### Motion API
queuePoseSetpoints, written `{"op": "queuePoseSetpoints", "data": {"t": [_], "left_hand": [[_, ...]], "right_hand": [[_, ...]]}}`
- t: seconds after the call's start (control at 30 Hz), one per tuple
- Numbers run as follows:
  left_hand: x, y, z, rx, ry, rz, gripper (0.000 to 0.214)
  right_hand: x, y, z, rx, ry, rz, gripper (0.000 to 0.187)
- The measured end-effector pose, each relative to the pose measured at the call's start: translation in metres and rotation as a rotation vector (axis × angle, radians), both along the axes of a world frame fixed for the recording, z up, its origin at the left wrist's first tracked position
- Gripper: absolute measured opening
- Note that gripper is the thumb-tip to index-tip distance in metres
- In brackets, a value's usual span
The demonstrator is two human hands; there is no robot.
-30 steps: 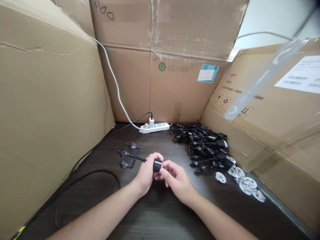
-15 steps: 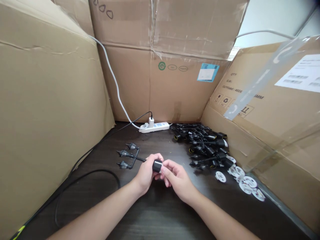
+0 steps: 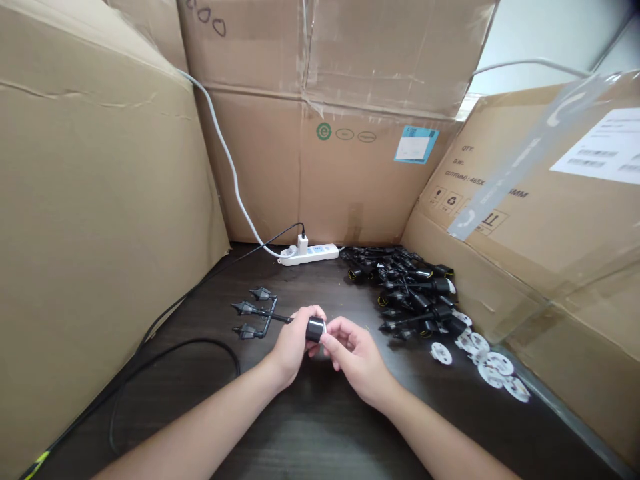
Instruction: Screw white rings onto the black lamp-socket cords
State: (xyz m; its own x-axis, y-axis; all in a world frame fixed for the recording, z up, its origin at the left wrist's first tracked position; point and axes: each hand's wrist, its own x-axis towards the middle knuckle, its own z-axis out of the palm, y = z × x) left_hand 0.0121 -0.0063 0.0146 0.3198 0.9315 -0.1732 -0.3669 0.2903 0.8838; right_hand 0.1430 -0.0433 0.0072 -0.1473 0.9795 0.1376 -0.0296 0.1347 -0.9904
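Observation:
My left hand [image 3: 295,340] is wrapped round a miniature street lamp [image 3: 315,329] at its black cylindrical base. The lamp lies on its side, its thin post and three small lantern heads pointing left. A white disc shows as a thin rim at the open right end of the base. My right hand [image 3: 355,353] pinches at that end, thumb and fingers on the edge of the white disc. How far the disc sits inside the base is hidden by the fingers.
A pile of similar black lamps [image 3: 420,300] lies at the right, with several loose white discs [image 3: 500,365] beside it. A power strip [image 3: 310,254] stands at the back. Black cable [image 3: 200,341] loops at left. Cardboard boxes [image 3: 350,180] wall in the dark table.
The lamp has shifted very slightly left and its base has levelled a little. My right fingers have moved slightly at the white disc's edge.

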Motion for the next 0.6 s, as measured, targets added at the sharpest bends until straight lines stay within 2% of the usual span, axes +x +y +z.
{"op": "queuePoseSetpoints", "data": {"t": [0.17, 0.3, 0.6], "left_hand": [[0.0005, 0.0005, -0.0001, -0.044, -0.077, -0.022, 0.027], [-0.0009, 0.0009, 0.0007, -0.052, -0.097, -0.015, 0.025], [0.0, 0.0004, 0.0004, 0.024, -0.024, 0.009, 0.024]], "right_hand": [[0.0004, 0.0005, 0.002, 0.088, -0.072, 0.021, 0.023], [0.001, 0.0001, 0.0043, 0.195, -0.166, -0.02, 0.014], [0.0005, -0.0031, 0.0084, 0.209, -0.154, -0.046, 0.017]]}}
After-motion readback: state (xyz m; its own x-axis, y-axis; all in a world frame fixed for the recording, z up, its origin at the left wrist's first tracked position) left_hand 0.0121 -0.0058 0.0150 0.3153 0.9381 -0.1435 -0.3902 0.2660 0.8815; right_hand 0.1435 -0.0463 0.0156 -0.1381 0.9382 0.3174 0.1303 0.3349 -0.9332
